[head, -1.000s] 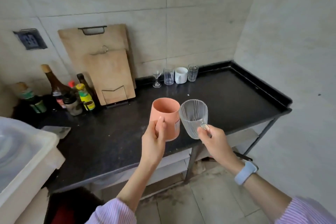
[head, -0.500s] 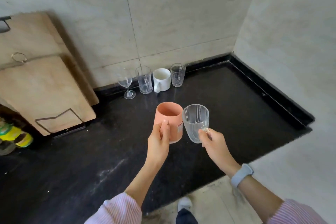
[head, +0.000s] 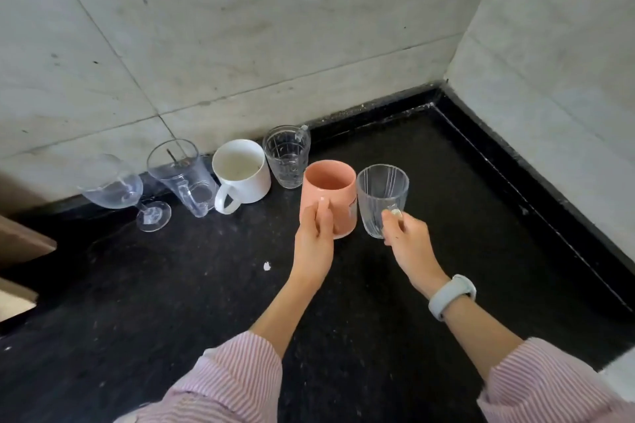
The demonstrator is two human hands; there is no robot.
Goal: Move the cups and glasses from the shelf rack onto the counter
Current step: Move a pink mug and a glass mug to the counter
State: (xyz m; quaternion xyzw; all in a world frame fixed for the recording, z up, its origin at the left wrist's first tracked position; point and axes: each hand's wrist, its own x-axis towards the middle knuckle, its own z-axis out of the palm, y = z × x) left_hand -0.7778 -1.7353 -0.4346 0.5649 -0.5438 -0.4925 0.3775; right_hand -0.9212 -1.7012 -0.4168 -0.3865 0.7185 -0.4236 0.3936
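My left hand (head: 314, 237) grips a salmon-pink mug (head: 338, 194), thumb pressed on its near side. My right hand (head: 407, 237) pinches the handle of a clear ribbed glass cup (head: 379, 196) just right of the mug. Both are upright, close over the black counter (head: 206, 285); whether they touch it I cannot tell. Behind them along the wall stand a row: a wine glass (head: 118, 189), a tall clear glass mug (head: 182, 175), a white mug (head: 240, 172) and a patterned glass cup (head: 287, 154). The shelf rack is out of view.
The counter has a raised black rim (head: 536, 182) along the tiled back wall and the right wall, forming a corner. A wooden cutting board edge (head: 20, 244) shows at the far left. A small white speck (head: 267, 266) lies on the counter.
Both hands carried the pink mug and ribbed glass forward toward the row at the wall. The view has closed in; the bottles and most of the cutting boards have left the frame.
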